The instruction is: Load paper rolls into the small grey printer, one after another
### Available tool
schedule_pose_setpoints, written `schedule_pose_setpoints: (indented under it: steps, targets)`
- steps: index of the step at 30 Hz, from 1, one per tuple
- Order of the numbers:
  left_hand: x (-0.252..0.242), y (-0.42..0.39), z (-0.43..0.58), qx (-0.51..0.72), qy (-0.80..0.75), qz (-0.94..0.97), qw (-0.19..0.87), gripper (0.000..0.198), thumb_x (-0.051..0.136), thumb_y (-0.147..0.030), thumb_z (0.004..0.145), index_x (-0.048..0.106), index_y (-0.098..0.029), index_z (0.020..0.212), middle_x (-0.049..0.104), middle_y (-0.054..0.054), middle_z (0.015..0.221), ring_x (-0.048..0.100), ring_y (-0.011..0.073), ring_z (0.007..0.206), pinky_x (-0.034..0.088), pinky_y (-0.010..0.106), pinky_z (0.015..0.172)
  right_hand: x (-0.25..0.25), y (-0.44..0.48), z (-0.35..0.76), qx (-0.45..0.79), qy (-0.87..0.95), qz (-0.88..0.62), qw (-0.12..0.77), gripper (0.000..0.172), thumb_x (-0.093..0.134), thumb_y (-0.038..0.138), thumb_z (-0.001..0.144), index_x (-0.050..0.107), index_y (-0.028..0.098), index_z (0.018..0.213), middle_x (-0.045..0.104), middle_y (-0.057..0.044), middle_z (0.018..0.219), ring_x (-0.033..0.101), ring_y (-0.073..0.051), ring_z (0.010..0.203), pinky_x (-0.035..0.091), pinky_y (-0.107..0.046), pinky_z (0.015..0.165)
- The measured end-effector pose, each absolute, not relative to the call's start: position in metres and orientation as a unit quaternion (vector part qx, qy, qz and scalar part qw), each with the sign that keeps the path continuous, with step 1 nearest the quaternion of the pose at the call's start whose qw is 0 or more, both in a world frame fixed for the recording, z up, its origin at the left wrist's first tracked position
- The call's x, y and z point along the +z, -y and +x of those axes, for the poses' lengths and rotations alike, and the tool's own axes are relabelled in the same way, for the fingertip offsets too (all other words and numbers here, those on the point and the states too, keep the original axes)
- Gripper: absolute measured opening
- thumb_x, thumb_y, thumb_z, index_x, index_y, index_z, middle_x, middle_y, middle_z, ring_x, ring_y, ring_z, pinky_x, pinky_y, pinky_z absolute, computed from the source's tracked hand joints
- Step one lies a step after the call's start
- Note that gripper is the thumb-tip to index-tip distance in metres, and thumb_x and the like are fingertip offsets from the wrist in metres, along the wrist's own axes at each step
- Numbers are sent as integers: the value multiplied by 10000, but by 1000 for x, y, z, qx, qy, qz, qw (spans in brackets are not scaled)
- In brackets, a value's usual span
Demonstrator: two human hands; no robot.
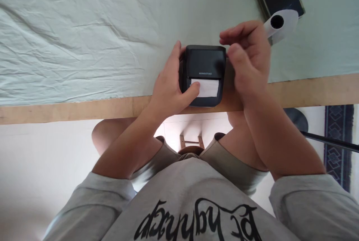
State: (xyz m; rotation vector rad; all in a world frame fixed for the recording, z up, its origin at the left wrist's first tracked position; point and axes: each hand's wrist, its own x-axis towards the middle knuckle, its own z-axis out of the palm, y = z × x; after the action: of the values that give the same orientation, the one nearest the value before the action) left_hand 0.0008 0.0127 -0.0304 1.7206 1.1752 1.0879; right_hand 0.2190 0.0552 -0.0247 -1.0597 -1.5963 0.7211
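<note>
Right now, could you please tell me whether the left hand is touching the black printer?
Touching: the head view shows the left hand clasping the black printer from one side.

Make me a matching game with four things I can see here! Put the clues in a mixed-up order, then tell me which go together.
Things:
1. Left hand
2. Right hand
3. Paper roll
4. Cloth

Clues:
A. Pale green and wrinkled
B. Has its thumb over the white paper strip
C. White, with a dark hole in its end
D. In the picture, between the black device and the roll

Right pairs: 1-B, 2-D, 3-C, 4-A
</note>
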Motion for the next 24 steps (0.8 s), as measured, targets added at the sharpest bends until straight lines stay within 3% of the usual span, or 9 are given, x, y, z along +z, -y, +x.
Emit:
schedule_pose_setpoints:
  steps: [5,9,17,24]
  targets:
    - [-21,-21,-1,441,-441,626,469,555,683,-589,901,596,-279,1352,625,86,1442,582,335,1366,426,533,1209,-16,-50,216,315,732,-407,446,369,730,558,814,636,326,1086,733,-9,1140,700,-251,1076,593,-436,929]
    - [-17,-26,2,463,-461,594,469,457,680,-595,920,643,-258,1227,704,71,1291,651,308,1281,482,510,1162,-15,-54,218,336,723,-427,427,414,795,577,762,645,334,1061,744,-11,1121,699,-247,1046,606,-411,906]
    - [-16,-30,1,457,-451,592,487,405,756,-550,882,655,-272,1158,727,25,1239,674,309,1231,534,515,1109,-14,-54,222,342,720,-441,413,418,638,684,874,652,320,1078,735,6,1009,714,-215,926,619,-378,817]
    - [-18,-34,-6,430,-430,625,489,456,786,-579,863,630,-296,1186,726,16,1288,675,289,1245,563,521,1120,8,-48,220,366,729,-459,352,346,722,547,848,636,313,1087,704,-16,1114,677,-254,1040,605,-409,872]
